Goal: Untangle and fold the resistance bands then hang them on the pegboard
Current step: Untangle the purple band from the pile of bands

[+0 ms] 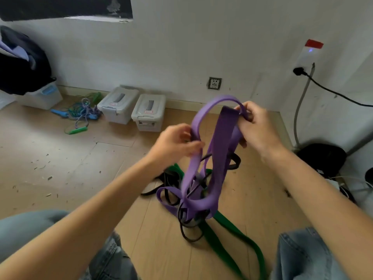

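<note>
A wide purple resistance band (219, 142) is lifted off the floor in several loops. My left hand (177, 143) pinches its left strand between thumb and fingers. My right hand (255, 126) grips the top of the loop a little higher and to the right. The purple band's lower loops stay tangled with thin black bands (190, 231) and a wide green band (232, 237) lying on the floor between my knees. No pegboard is in view.
Two lidded plastic boxes (148, 112) stand by the wall, with tangled skipping ropes (80, 114) to their left. A box under dark clothes (43, 96) sits far left. A black bag (322, 160), cables and a wall plug (298, 71) are at the right.
</note>
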